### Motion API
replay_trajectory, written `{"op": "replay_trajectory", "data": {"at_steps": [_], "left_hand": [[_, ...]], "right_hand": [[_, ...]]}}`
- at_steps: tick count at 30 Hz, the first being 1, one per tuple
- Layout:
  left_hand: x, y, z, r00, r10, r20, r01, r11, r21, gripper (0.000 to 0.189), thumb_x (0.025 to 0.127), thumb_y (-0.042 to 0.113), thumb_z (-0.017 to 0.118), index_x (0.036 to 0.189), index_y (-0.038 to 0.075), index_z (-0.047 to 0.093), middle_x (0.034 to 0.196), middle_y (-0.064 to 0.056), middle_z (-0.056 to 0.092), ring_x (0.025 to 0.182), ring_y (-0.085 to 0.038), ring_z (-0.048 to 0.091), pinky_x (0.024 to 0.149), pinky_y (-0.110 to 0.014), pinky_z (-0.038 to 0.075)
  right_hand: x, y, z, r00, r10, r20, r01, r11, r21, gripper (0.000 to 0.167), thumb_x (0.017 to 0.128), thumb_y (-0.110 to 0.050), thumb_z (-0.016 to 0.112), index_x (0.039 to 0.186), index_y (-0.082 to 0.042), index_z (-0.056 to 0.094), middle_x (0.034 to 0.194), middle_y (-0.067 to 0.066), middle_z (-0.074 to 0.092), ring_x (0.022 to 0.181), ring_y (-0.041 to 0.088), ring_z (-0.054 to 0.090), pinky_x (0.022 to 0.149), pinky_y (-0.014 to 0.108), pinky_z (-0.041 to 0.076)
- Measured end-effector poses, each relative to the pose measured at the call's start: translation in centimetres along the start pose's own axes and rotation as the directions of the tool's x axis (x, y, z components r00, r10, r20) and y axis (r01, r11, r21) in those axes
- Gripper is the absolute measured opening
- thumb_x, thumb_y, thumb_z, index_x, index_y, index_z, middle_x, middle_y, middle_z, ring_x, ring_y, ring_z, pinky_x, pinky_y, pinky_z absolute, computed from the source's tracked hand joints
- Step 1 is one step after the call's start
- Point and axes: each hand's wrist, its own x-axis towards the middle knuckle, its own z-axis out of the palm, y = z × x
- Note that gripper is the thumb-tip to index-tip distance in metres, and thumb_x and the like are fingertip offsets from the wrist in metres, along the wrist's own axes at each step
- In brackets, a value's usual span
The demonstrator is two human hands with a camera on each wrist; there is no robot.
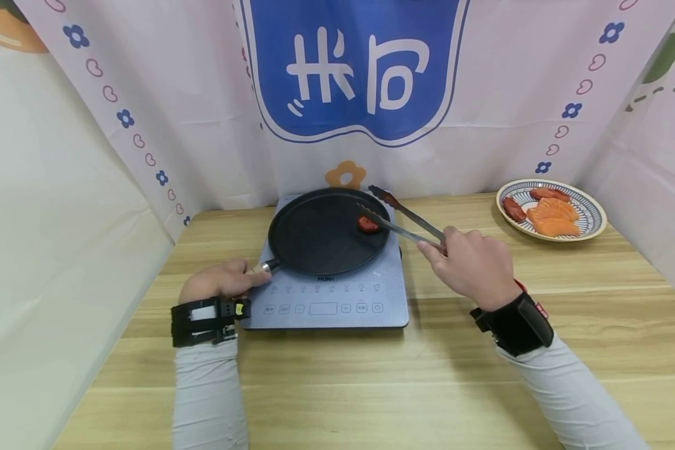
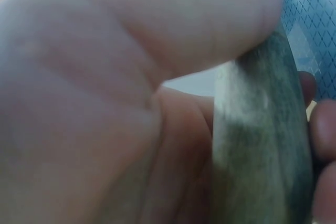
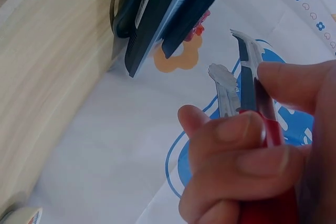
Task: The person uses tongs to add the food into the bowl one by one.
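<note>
Head view puts the small rounded red food piece (image 1: 369, 225) inside the round flat black pan (image 1: 315, 234), near its right edge, ahead and to the left of the right hand (image 1: 475, 265), the nearer one. That hand grips long silver metal tongs (image 1: 413, 236), pointing forward-left with arms spread; whether the nearer arm touches the piece, I cannot tell. The left hand (image 1: 225, 278) holds the pan's handle (image 1: 267, 265). Right wrist view alone reveals the tongs' red grip (image 3: 270, 208)
</note>
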Motion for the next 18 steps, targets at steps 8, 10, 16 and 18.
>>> {"op": "replay_trajectory", "data": {"at_steps": [8,10,16,18], "left_hand": [[0.29,-0.13,0.00,1.000,0.023,0.003,-0.023,1.000,0.008,0.046,0.106,0.050,0.055,0.111,0.004,0.054,0.089,-0.007,0.057,0.083,-0.022,0.056,0.068,-0.030,0.045],[0.31,-0.16,-0.02,1.000,0.027,0.002,-0.027,1.000,0.008,0.045,0.106,0.048,0.056,0.111,0.004,0.054,0.090,-0.007,0.057,0.083,-0.022,0.056,0.067,-0.030,0.046],[0.73,-0.12,0.06,0.999,0.044,0.016,-0.044,0.999,0.004,0.032,0.103,0.035,0.057,0.111,0.003,0.055,0.086,-0.006,0.058,0.076,-0.019,0.057,0.065,-0.028,0.049],[0.83,-0.07,0.12,0.999,0.038,0.019,-0.038,0.999,0.003,0.030,0.102,0.032,0.057,0.112,0.003,0.056,0.087,-0.006,0.058,0.076,-0.019,0.057,0.065,-0.028,0.050]], "right_hand": [[0.03,0.20,-0.40,1.000,-0.001,-0.023,0.000,1.000,-0.008,0.056,0.104,-0.060,0.051,0.079,-0.011,0.059,0.061,0.005,0.055,0.054,0.028,0.055,0.046,0.038,0.033],[0.03,0.27,-0.45,0.999,0.000,-0.037,0.000,1.000,-0.016,0.055,0.104,-0.059,0.052,0.078,-0.011,0.059,0.060,0.005,0.055,0.054,0.028,0.055,0.046,0.038,0.033],[0.06,0.38,-0.46,0.998,0.001,-0.059,-0.003,1.000,-0.028,0.055,0.103,-0.059,0.054,0.076,-0.011,0.059,0.058,0.006,0.055,0.053,0.029,0.055,0.046,0.038,0.032],[0.10,0.41,-0.46,0.998,0.000,-0.060,-0.001,1.000,-0.029,0.056,0.103,-0.059,0.054,0.075,-0.011,0.058,0.058,0.006,0.055,0.052,0.029,0.054,0.045,0.038,0.032]]}}
